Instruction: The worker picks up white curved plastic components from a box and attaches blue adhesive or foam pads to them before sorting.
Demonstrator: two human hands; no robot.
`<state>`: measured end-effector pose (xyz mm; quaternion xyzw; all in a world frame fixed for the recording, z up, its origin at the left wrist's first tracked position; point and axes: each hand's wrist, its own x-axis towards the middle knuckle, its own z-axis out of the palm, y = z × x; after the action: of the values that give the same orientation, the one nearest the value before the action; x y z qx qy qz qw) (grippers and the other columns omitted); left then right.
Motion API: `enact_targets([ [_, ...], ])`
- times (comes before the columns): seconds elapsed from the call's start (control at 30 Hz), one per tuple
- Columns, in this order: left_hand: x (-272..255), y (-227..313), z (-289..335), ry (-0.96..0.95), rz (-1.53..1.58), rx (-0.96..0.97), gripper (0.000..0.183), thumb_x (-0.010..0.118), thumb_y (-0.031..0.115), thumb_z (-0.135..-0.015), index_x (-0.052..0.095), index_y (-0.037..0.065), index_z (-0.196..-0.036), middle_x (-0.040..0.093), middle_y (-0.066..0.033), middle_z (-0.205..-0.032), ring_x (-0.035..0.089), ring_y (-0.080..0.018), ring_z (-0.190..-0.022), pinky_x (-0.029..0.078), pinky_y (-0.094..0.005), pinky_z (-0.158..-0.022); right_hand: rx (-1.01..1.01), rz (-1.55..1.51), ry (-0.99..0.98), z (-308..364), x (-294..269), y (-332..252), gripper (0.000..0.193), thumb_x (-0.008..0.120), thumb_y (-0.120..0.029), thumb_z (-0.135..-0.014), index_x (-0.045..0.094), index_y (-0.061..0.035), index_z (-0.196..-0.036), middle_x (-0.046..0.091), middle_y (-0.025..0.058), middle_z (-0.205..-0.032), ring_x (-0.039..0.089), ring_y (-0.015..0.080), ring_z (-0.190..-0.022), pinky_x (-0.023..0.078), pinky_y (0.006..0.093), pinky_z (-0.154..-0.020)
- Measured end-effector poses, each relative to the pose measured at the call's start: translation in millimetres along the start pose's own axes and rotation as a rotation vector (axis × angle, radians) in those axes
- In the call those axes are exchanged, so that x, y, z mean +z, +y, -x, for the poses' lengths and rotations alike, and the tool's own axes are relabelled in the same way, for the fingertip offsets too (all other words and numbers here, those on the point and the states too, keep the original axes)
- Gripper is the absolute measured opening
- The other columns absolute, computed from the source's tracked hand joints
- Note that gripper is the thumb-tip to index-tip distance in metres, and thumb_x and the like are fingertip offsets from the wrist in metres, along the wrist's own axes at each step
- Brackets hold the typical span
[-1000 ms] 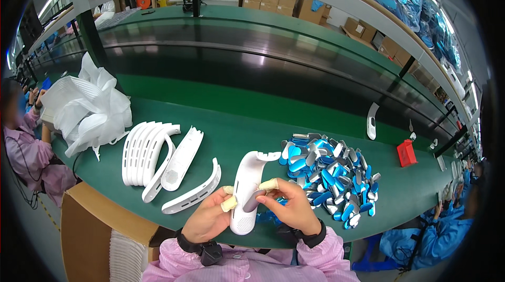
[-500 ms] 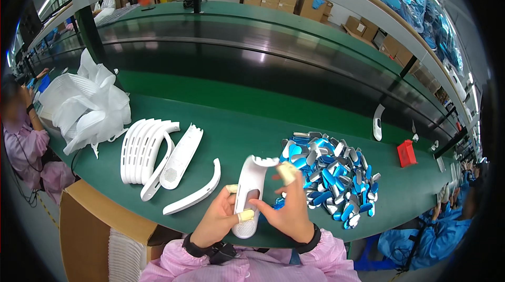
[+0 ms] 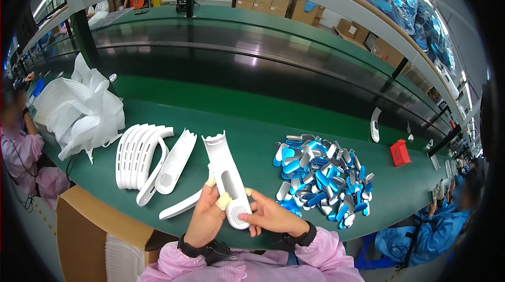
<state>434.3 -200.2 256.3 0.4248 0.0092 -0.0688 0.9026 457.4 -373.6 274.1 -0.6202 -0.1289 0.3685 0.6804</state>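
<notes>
Head view: my left hand (image 3: 206,220) and right hand (image 3: 273,218) both clasp a long white plastic shell (image 3: 227,178), smooth, curved, slotted, perforated near its rounded end. Glossy blue-and-silver clips (image 3: 320,175) lie heaped on the green bench (image 3: 252,134).

White curved plastic shell (image 3: 227,178), slotted, with a perforated lower end, held tilted over the green bench's (image 3: 263,145) near edge.

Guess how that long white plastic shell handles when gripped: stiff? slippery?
The long white plastic shell likely stays stiff: held near one end by the left hand and right hand, it juts out unbent. Probably light, being thin-walled. Its smooth surface looks somewhat slippery.
</notes>
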Motion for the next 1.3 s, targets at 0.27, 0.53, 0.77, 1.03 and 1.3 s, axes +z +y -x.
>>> enact_targets([
  [0.27, -37.1, 36.3, 17.4, 0.349, -1.679, 0.322, 0.047, 0.068, 0.008, -0.073, 0.054, -0.001, -0.116, 0.052, -0.0179, -0.112, 0.047, -0.0342, -0.107, 0.035, -0.0447, -0.089, -0.092, -0.053, 0.491, -51.3, -110.3, -23.8, 0.037, 0.060, -0.019, -0.090, 0.049, 0.0002, -0.120, 0.062, 0.0043, -0.076, 0.060, 0.0100, -0.056, 0.050, 0.0211, -0.047],
  [0.53, -61.0, 36.5, 6.5, 0.456, -1.690, 0.428, 0.034, 0.060, -0.005, -0.072, 0.060, -0.002, -0.106, 0.056, -0.0182, -0.089, 0.055, -0.0357, -0.083, 0.043, -0.0415, -0.071, -0.409, 1.348, 0.448, -3.7, -101.6, -16.2, 0.029, 0.065, -0.002, -0.071, 0.065, -0.0061, -0.100, 0.057, 0.0117, -0.109, 0.054, 0.0317, -0.098, 0.047, 0.0380, -0.083],
  [0.77, -47.2, 21.1, -14.5, 0.353, -1.274, 0.377, 0.029, 0.055, -0.002, -0.083, 0.056, -0.005, -0.112, 0.060, -0.0168, -0.094, 0.060, -0.0296, -0.084, 0.047, -0.0333, -0.074, -0.277, 1.576, 0.379, 27.6, -84.0, 7.4, 0.012, 0.065, -0.004, -0.068, 0.070, -0.0080, -0.078, 0.057, 0.0095, -0.111, 0.050, 0.0259, -0.105, 0.041, 0.0374, -0.082],
  [1.03, -9.7, 38.6, -2.5, 0.016, -1.070, 0.323, 0.047, 0.069, 0.013, -0.077, 0.054, 0.003, -0.121, 0.052, -0.0138, -0.120, 0.049, -0.0274, -0.113, 0.040, -0.0350, -0.092, -0.078, 0.410, 0.427, 28.8, -68.2, -23.5, 0.006, 0.071, -0.001, -0.076, 0.070, -0.0022, -0.082, 0.066, 0.0067, -0.086, 0.062, 0.0151, -0.079, 0.048, 0.0269, -0.073],
  [1.3, 8.7, -5.6, 2.9, -0.392, -0.405, 0.078, 0.049, 0.073, -0.002, -0.071, 0.058, 0.000, -0.118, 0.048, -0.0147, -0.130, 0.046, -0.0225, -0.120, 0.036, -0.0345, -0.102, -0.096, -0.554, 0.050, 16.9, -18.5, 15.0, 0.011, 0.063, 0.003, -0.083, 0.066, 0.0051, -0.094, 0.066, 0.0088, -0.097, 0.063, 0.0132, -0.085, 0.050, 0.0248, -0.077],
])
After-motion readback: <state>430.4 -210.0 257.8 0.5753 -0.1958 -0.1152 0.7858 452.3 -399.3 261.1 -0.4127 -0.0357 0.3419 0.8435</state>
